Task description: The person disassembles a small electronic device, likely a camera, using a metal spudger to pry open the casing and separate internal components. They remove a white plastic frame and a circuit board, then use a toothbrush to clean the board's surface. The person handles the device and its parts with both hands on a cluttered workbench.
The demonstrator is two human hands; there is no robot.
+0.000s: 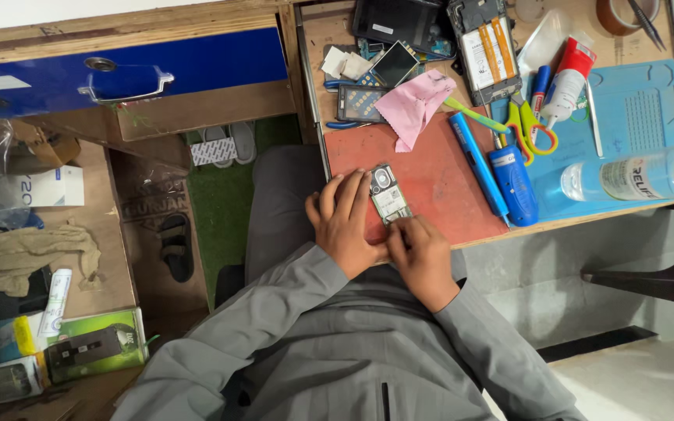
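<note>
A wooden workbench fills the upper right of the head view, with a red mat on its near left part and a blue mat further right. Below it lies a green carpet and a pale floor.

At far left a low wooden shelf carries a crumpled cloth, a white box and a green box. A blue drawer with a metal handle sits above it, and a dark sandal lies on the floor nearby.

The left hand lies on the red mat with fingers spread flat, pressing against the left edge of a small phone circuit board. The right hand pinches the board's near end with its fingertips. The board rests flat on the red mat, close to the bench's near edge.

Behind the board lie a pink cloth, a small screen and an opened phone. To the right, a blue screwdriver and a thicker blue tool lie just beside the mat's edge, then green and yellow scissors, a white tube with a red cap and a clear plastic bottle on its side.

The red mat is bare right of the board; clutter crowds the back of the bench.
</note>
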